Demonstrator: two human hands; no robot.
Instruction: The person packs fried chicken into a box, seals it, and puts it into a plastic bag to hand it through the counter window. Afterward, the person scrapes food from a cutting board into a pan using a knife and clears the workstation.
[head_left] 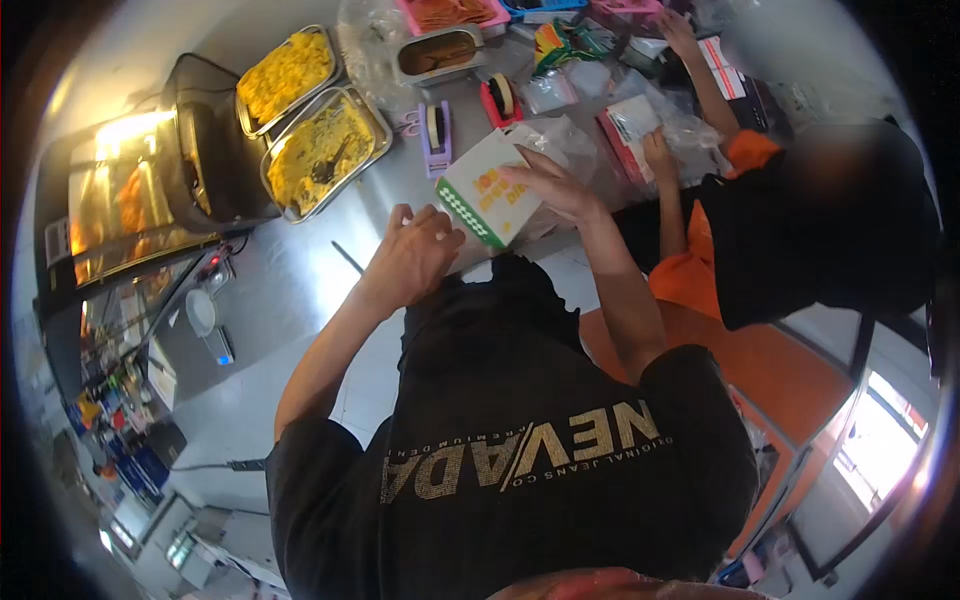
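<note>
Resting extended fingers on an apparently already closed white box (480, 195) at the worktop's (290, 270) near edge, the right hand (553, 190) is steadying it, the left hand (418, 252) is curling beside it, the clear bag's (578, 145) coverage being unclear.

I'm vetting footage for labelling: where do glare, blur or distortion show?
All in the head view: fisheye bending with dark corners; white glare on the metal table; a bright glow in the glass case; blur over the other person's head; the white box comparatively clear.

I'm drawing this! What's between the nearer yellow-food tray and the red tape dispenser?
In the head view, a purple tape dispenser and scissors handles lie between them.
</note>
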